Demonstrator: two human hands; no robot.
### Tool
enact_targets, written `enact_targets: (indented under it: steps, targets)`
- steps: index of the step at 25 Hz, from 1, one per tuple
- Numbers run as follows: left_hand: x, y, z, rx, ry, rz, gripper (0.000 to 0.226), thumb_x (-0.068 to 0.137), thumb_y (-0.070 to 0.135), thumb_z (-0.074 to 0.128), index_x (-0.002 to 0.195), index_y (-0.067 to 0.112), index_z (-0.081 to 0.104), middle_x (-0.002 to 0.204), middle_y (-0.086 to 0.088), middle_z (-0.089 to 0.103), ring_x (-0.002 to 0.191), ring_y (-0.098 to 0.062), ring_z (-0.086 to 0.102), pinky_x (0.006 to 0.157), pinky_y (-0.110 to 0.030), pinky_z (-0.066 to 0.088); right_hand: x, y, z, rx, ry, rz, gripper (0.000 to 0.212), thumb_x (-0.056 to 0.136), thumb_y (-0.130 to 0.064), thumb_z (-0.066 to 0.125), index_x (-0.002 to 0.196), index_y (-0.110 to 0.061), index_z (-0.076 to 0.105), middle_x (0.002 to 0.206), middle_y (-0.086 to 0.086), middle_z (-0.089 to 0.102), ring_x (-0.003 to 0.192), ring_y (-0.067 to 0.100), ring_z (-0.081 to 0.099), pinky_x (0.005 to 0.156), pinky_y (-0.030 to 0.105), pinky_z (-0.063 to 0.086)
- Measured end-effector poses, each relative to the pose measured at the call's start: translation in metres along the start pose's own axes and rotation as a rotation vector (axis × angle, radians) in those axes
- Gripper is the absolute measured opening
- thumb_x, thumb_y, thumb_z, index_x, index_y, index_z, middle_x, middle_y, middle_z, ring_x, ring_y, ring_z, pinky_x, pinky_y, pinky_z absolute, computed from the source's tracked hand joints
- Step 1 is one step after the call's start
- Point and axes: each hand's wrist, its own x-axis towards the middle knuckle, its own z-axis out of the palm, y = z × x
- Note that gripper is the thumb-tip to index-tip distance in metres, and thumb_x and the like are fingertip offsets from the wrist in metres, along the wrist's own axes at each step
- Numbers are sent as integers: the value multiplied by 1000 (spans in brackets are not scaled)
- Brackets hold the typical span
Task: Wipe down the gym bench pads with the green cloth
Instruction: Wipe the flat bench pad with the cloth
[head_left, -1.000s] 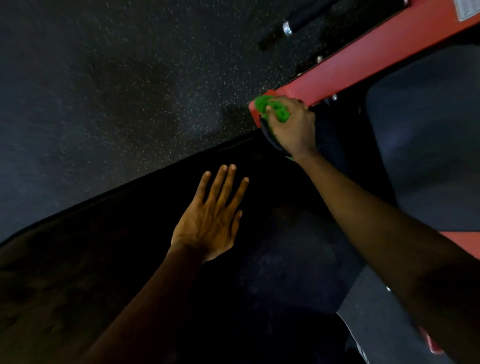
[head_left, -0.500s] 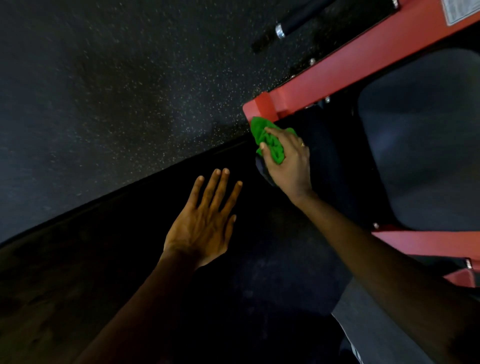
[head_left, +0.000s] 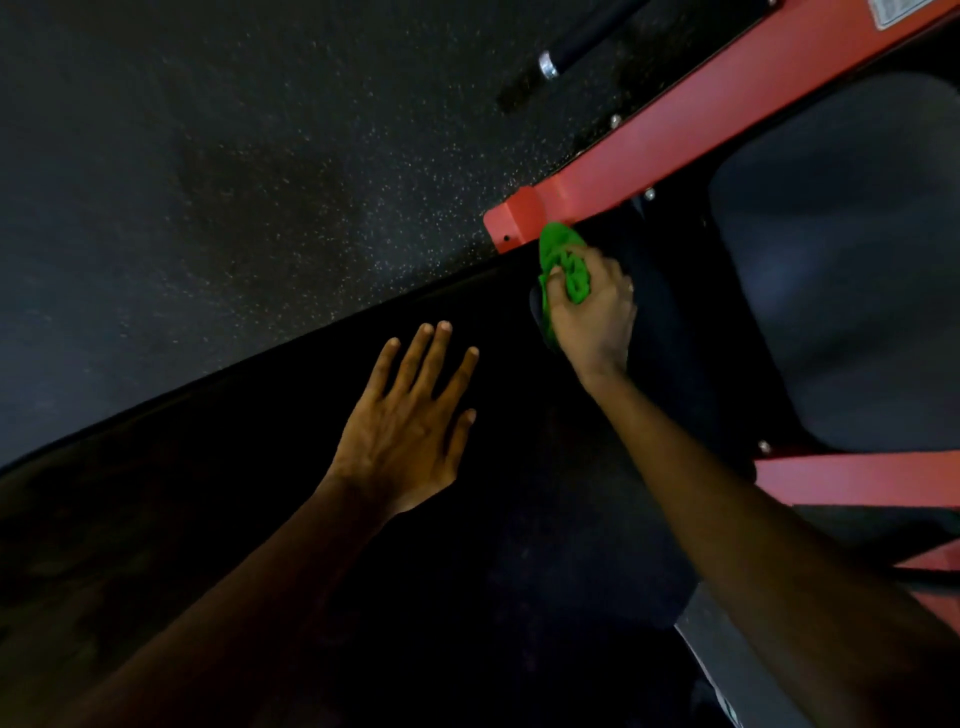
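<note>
L hand (head_left: 405, 415) open flat, fingers spread, apparently resting on black pad (head_left: 234, 493). R hand (head_left: 592, 317) grips bunched green cloth (head_left: 563, 260) at pad's far end, just beside red frame (head_left: 623, 171). Prob. mid-wipe; next: drag cloth back along pad w/ steady pressure.

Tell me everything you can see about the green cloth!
The green cloth is bright green and looks like soft fabric. It is scrunched into a crumpled wad, not spread flat. The right hand grips it, with fingers curled over it, so part of it is hidden. A lump sticks out past the fingers, and a thin edge shows beside the thumb. It sits at the far end of the black bench pad, just below the end of the red frame. Whether it touches the frame is unclear.
</note>
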Motion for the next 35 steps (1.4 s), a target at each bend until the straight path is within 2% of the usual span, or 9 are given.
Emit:
enact_targets:
  steps: [4, 7, 13, 15, 19, 24, 28, 32, 35]
  targets:
    - [52, 6, -3, -16, 98, 64, 63, 99, 39, 32, 156, 11, 32, 162, -16, 29, 151, -31, 25, 123, -46, 19, -58, 25, -18, -58, -96, -154, 52, 89, -58, 60, 131, -28, 57, 130, -2, 59, 121, 25, 54, 98, 43, 42]
    - [95, 10, 1, 49, 43, 117, 64, 99, 36, 23, 156, 7, 31, 161, -16, 31, 150, -31, 28, 122, -43, 19, -30, 32, -10, -76, -44, -145, 47, 90, -52, 61, 127, -23, 60, 125, 4, 60, 116, 30, 55, 94, 46, 44]
    - [112, 7, 17, 129, -45, 123, 65, 103, 37, 18, 159, 6, 9, 167, -15, 10, 155, -29, 8, 126, -42, 5, 80, 43, 5, -67, 77, 391, 48, 91, -52, 56, 130, -24, 58, 134, 7, 55, 129, 31, 47, 105, 52, 36]
    - [114, 8, 18, 113, -29, 121, 65, 103, 36, 17, 159, 5, 8, 167, -15, 9, 155, -28, 8, 126, -42, 6, 88, 37, 6, -74, 62, 445, 54, 89, -58, 52, 131, -24, 56, 134, 6, 55, 129, 31, 47, 104, 54, 38]
    - [115, 7, 17, 119, -17, 204, 61, 103, 31, 15, 159, 7, 14, 167, -13, 16, 154, -26, 16, 126, -42, 12, 33, 22, -7, -25, -54, 169, 58, 87, -63, 50, 132, -26, 56, 137, 6, 53, 128, 32, 48, 103, 56, 41]
    - [115, 7, 17, 85, -101, 221, 62, 102, 33, 14, 160, 13, 8, 168, -8, 8, 156, -26, 6, 126, -44, 3, 12, 31, -12, 2, -253, -31, 75, 88, -67, 52, 153, -39, 27, 163, 1, 21, 149, 26, 24, 112, 60, 32]
    - [116, 7, 15, 56, -104, 177, 63, 101, 37, 15, 161, 15, 14, 168, -7, 14, 155, -25, 10, 124, -42, -1, 69, 41, 9, -44, -56, 50, 66, 91, -64, 49, 147, -31, 43, 157, 3, 37, 142, 26, 38, 108, 48, 42]
    - [116, 7, 16, 14, -116, 183, 66, 102, 43, 19, 161, 16, 12, 168, -7, 10, 156, -24, 6, 125, -43, 1, 122, 26, 19, -22, 31, 262, 54, 84, -57, 55, 127, -24, 61, 130, 4, 60, 118, 29, 57, 96, 43, 49]
    - [118, 8, 14, 12, -134, 167, 66, 101, 44, 21, 161, 15, 15, 167, -7, 14, 155, -24, 9, 125, -43, 2, 118, 10, 11, -76, -58, 104, 39, 84, -54, 59, 111, -27, 66, 117, -1, 65, 107, 27, 61, 82, 34, 48]
